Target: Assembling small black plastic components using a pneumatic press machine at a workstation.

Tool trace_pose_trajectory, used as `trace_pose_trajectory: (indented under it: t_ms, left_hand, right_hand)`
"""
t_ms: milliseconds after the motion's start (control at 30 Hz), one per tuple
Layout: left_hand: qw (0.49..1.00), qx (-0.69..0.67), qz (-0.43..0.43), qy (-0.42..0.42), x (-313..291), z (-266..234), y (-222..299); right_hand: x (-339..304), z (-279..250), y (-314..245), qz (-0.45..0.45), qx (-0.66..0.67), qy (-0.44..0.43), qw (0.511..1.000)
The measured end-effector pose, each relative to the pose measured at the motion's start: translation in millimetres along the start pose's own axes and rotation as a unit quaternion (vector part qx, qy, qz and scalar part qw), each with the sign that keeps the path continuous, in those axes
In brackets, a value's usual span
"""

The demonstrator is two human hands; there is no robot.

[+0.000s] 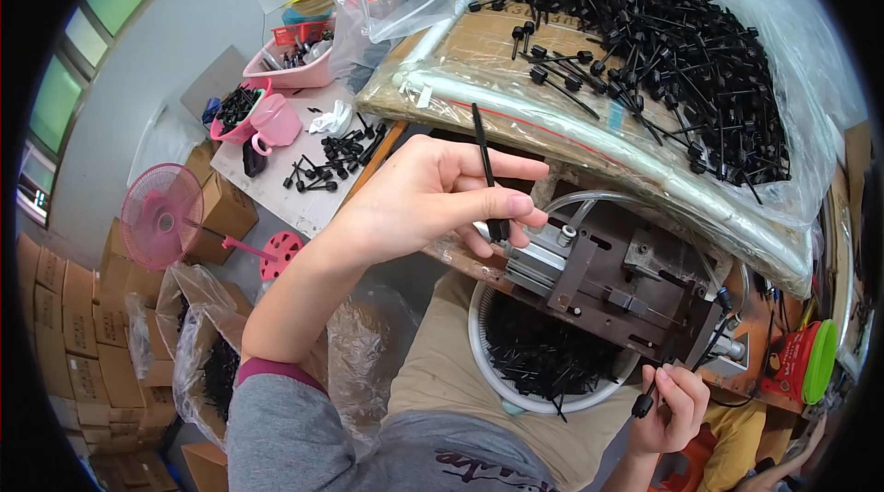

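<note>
In my left hand [433,197], raised left of the metal fixture, the thumb and fingers close on a thin black rod [482,137]. It stands nearly upright, its thicker knobbed end low beside the fingers. My right hand [677,407], at the fixture's near right corner, pinches another black rod with a knobbed head [642,406]. The dark metal fixture [589,285] has a slide, small blocks and a clear hose [635,200]. Between my legs, partly under it, a round white basket [479,358] holds many loose black rods.
Beyond the fixture, a plastic-lined cardboard tray [497,45] carries a heap of black knobbed rods. A side table [304,202] at left holds more rods, a pink mug [276,121] and pink baskets. A pink fan [164,216], stacked cartons [69,326] and a red tub [787,363] stand around.
</note>
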State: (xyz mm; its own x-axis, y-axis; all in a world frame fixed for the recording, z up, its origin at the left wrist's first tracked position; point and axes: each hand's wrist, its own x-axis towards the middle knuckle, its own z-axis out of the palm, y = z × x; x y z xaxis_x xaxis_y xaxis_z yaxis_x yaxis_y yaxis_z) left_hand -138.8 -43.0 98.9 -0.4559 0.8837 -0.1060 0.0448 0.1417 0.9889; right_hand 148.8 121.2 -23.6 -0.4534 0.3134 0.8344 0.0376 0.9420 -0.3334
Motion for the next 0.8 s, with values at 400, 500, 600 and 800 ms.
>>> trace_pose_trajectory:
  t_ms: [400,500,600,800]
  left_hand:
    - [0.700,0.397,0.204,0.558,81.7,-74.7,57.2]
    - [0.680,0.425,0.355,0.480,62.7,-48.6,44.5]
    - [0.762,0.378,0.491,0.191,40.4,16.6,5.0]
    - [0.906,0.209,0.360,-0.085,-22.5,109.7,-60.4]
  right_hand:
    - [-6.5,-5.1,-4.3,0.013,0.008,-0.003,1.000]
    - [-2.4,-6.1,-5.5,0.008,-0.014,-0.006,1.000]
    - [-8.4,-4.6,0.6,0.044,-0.021,-0.010,0.999]
    - [14.7,6.2,-11.1,-0.097,-0.071,-0.089,0.989]
